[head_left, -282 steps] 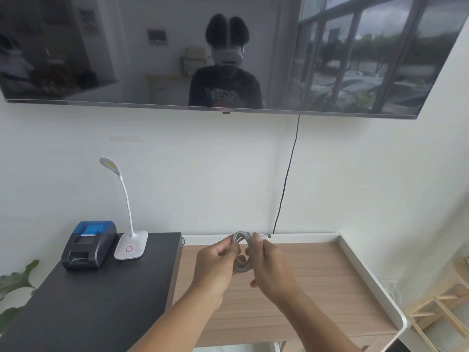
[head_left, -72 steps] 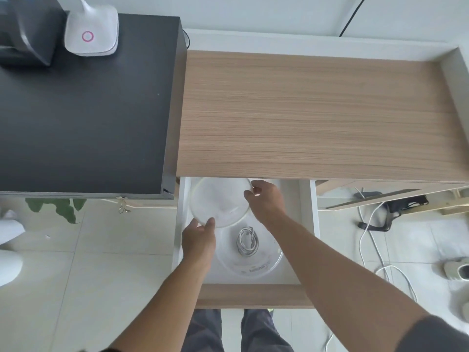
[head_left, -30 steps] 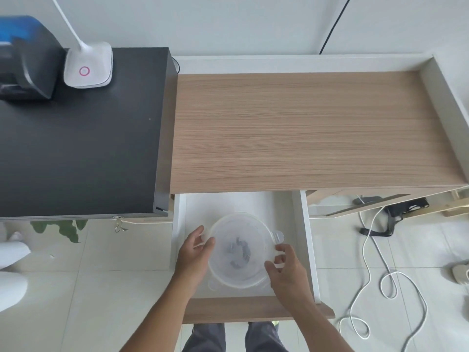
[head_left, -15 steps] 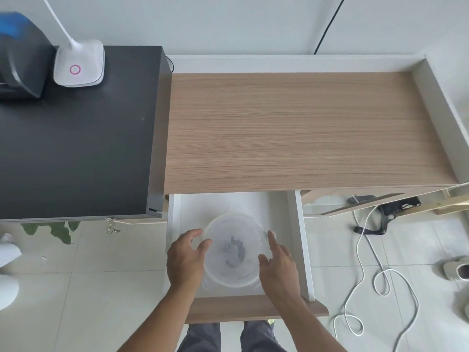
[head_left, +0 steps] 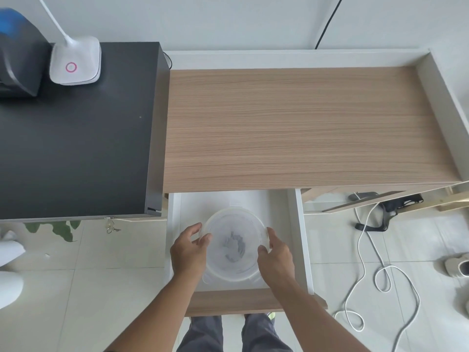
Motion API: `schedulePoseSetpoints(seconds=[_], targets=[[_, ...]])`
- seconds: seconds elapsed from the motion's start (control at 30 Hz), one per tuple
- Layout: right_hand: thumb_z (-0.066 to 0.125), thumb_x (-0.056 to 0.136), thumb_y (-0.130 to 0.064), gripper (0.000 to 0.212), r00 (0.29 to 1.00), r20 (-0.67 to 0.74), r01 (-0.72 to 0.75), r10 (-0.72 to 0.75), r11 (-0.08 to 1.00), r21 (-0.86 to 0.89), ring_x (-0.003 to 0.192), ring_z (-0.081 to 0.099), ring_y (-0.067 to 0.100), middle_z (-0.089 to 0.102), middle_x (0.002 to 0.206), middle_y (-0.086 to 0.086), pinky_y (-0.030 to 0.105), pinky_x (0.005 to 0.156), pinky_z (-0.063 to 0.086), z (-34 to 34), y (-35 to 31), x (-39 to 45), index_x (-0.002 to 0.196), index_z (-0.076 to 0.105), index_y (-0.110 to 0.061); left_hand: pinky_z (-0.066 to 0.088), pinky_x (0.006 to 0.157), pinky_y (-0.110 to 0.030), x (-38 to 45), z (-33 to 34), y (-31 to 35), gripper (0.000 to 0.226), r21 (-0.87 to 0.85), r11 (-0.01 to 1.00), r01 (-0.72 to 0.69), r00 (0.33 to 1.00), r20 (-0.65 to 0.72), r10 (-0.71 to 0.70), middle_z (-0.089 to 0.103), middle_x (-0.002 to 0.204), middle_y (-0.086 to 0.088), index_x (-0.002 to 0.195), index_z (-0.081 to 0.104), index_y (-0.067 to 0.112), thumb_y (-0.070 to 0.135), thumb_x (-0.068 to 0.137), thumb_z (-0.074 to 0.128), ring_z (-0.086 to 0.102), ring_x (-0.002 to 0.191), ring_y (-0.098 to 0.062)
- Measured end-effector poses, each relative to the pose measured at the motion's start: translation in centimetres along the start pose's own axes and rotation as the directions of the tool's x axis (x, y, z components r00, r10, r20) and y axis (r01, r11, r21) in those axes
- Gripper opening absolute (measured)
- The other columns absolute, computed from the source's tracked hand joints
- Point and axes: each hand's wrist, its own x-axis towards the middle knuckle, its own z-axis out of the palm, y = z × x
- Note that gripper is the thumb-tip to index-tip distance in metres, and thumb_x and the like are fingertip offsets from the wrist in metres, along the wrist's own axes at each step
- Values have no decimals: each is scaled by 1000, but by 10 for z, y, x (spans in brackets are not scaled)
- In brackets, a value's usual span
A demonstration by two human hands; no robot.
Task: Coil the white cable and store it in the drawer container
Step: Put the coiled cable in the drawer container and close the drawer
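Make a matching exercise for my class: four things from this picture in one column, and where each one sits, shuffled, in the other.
Things:
1. coiled cable
2. lamp base
3. round container
4. loose white cord

Places:
A. on the floor tiles
B. in the open drawer
C. under the frosted lid
D. on the black cabinet top

Pairs: 1-C, 2-D, 3-B, 4-A

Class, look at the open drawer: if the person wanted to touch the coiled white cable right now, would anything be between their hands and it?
Yes. The translucent lid sits on the round container in the drawer, covering the coiled white cable, seen only dimly through it. The left hand and right hand grip the lid's opposite edges.
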Motion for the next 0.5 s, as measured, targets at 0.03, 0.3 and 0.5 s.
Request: schedulePoseSetpoints(seconds=[0.03, 0.3, 0.5], targets=[[51, 100, -24, 60, 1000, 0, -4, 4, 1000, 16, 105, 61, 21, 59, 141, 1, 34, 84, 50, 0, 1, 0, 156, 36, -42, 48, 70, -15, 0, -1, -1, 38, -11, 1000, 6, 1000, 14, -6, 76, 119, 0, 130, 70, 24, 24, 93, 77, 69, 93, -14], [51, 102, -27, 58, 1000, -5, 15, -15, 1000, 2, 90, 59, 16, 64, 137, -2, 31, 77, 48, -1, 6, -4, 155, 36, -44, 48, 79, -24, 0, -2, 1, 33, 93, 994, -64, 993, 103, 55, 73, 122, 1, 134, 67, 21, 21, 101, 64, 69, 111, -22], [53, 96, -61, 78, 919, 141, 391, -369, 802, -452, 133, 52, 22, 36, 160, -1, 41, 96, 56, -31, 24, 1, 161, 18, -36, 42, 117, -50, 7, -30, -29, 65, 455, 638, -621, 779, 449, 438, 18, 174, 5, 160, 38, 28, 47, 101, 57, 26, 157, -23]])
